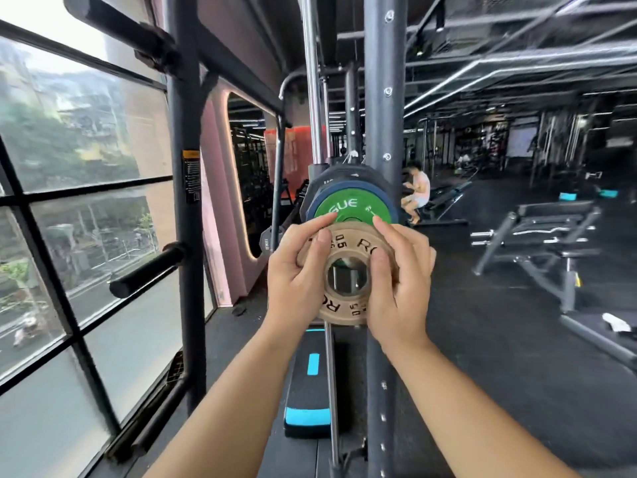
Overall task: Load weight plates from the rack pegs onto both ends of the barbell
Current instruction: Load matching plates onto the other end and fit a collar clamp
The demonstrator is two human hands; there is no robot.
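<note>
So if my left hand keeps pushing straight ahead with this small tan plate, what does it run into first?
Most likely the green round weight plate right behind it. Your left hand and right hand hold the small tan round plate just in front of it, though the gap between them is hard to judge.

Both bare forearms reach forward, side by side. The left hand (299, 270) and right hand (400, 274) face each other with fingers curled and thumbs pointing up, clamped on opposite edges of one disc.

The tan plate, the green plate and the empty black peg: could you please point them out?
tan plate (348, 244): head view, upper face.
green plate (348, 205): head view, printed face.
empty black peg (148, 270): head view, mid-shaft.
</note>
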